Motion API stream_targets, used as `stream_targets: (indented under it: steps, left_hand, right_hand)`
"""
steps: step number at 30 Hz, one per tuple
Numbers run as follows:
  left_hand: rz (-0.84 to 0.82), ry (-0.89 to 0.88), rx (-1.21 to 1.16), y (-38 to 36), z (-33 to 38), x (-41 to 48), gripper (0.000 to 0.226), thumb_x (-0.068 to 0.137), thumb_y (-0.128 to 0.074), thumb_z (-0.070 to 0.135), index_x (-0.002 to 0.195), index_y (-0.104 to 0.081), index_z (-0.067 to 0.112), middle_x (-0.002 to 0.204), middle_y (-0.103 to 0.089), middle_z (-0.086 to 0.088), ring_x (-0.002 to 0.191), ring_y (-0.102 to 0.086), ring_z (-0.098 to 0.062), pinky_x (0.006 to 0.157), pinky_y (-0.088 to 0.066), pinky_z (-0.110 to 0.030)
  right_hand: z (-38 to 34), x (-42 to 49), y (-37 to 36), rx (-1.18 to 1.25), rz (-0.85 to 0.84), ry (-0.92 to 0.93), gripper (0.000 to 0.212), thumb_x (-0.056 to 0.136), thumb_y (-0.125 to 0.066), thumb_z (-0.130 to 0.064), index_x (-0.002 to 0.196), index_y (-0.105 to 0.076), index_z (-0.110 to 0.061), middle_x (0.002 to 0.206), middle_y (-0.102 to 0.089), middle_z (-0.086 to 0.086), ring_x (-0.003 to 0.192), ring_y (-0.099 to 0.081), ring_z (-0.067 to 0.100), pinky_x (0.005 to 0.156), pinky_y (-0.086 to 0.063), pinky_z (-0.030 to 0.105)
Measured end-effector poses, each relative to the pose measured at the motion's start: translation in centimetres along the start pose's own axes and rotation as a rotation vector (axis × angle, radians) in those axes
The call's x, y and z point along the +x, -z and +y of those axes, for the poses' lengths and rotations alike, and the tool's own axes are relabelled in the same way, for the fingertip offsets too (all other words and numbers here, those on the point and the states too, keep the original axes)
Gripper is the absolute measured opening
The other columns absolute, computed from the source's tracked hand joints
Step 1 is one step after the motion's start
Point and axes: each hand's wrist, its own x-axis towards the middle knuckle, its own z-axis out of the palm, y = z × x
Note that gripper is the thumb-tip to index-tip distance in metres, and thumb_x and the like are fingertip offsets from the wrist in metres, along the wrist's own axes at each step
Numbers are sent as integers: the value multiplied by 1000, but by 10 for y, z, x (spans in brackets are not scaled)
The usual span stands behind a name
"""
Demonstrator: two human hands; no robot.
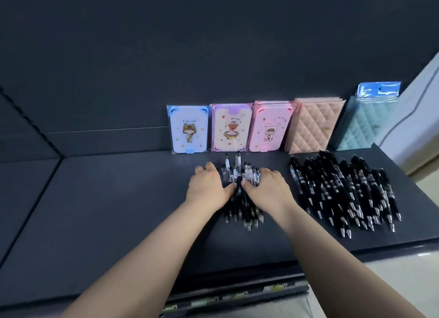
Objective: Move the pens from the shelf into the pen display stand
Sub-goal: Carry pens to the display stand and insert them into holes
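A bunch of clear-and-black pens point(240, 175) lies on the dark shelf point(118, 199), tips toward me. My left hand point(209, 187) grips the bunch from the left, and my right hand point(268, 189) grips it from the right, thumbs meeting over the middle. The lower halves of the pens show between my wrists. A second, larger heap of black pens point(344, 191) lies loose on the shelf to the right. No pen display stand is in view.
Three cartoon card packs point(231, 127) lean against the back wall behind the pens. A pink quilted pouch point(313, 125) and a teal quilted pouch point(363, 125) stand to their right. The shelf's front edge point(237, 270) runs below my forearms.
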Motion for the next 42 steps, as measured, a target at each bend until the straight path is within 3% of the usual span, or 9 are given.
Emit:
stream_targets:
  steps: [6, 11, 17, 25, 28, 30, 33, 37, 42]
  left_hand:
    - [-103, 104, 41, 7, 21, 5, 71, 85, -66, 35, 135, -27, 2, 130, -38, -18, 115, -51, -36, 84, -43, -35]
    - [-92, 118, 62, 4, 16, 1, 42, 87, -55, 2, 123, -34, 3, 121, -47, -19, 107, -54, -33, 73, -39, -31]
    - [-69, 102, 65, 6, 3, -3, 28, 90, -51, 10, 114, -39, 3, 114, -54, -16, 94, -53, -30, 70, -38, -32]
    - [-80, 109, 106, 7, -9, -11, 34, 90, -55, 18, 117, -44, 1, 122, -50, -18, 111, -52, -35, 80, -41, -35]
    - [22, 96, -124, 31, -34, -24, 20, 93, -48, 21, 104, -45, 5, 99, -58, -12, 88, -58, -30, 66, -40, -31]
    - [7, 92, -625, 51, -59, -41, 7, 96, -45, 15, 94, -45, 9, 78, -59, -8, 63, -58, -21, 54, -45, -29]
    - [-106, 48, -1245, 79, -92, -79, 8, 97, -48, 9, 94, -54, 11, 71, -59, -5, 55, -59, -12, 53, -51, -23]
    - [-52, -13, -1436, 108, -156, -124, 13, 96, -48, 8, 102, -58, 11, 68, -55, -1, 57, -54, -12, 56, -49, -24]
    - [66, 37, -1511, 149, -275, -196, 7, 96, -50, 11, 89, -53, 13, 68, -52, -2, 55, -53, -13, 54, -48, -25]
  right_hand:
    - [-1, 5, -4, 43, -22, 57, 23, 83, -57, -28, 93, -46, -11, 106, -59, 14, 97, -57, 34, 69, -35, 28]
    - [5, 6, -6, 45, -27, 128, 21, 88, -51, -16, 106, -48, -5, 103, -62, 13, 96, -59, 33, 67, -37, 28]
    - [20, 11, 2, 455, -144, 53, 15, 92, -46, -15, 107, -47, -16, 87, -58, 4, 68, -57, 22, 64, -52, 37]
    - [22, 1, 28, 811, -63, 88, 8, 96, -52, -15, 90, -50, -10, 77, -58, 7, 52, -50, 13, 48, -43, 25]
    - [2, -18, 39, 908, -103, 187, 10, 93, -59, -16, 90, -58, -7, 58, -49, 3, 45, -43, 11, 42, -39, 22]
    - [-21, -33, 41, 985, -164, 255, 9, 92, -61, -14, 91, -60, -6, 55, -44, 1, 44, -40, 13, 40, -36, 23]
    - [-63, -55, 30, 1085, -320, 310, 20, 93, -59, -17, 99, -60, 1, 61, -55, 2, 49, -47, 15, 42, -38, 23]
    - [-144, -96, -5, 1180, -548, 341, 14, 93, -54, -14, 103, -60, -5, 66, -67, 3, 54, -61, 13, 50, -49, 19]
    - [-264, -169, -73, 1185, -808, 398, 15, 96, -51, -11, 106, -62, -7, 83, -72, 11, 70, -69, 17, 61, -56, 23]
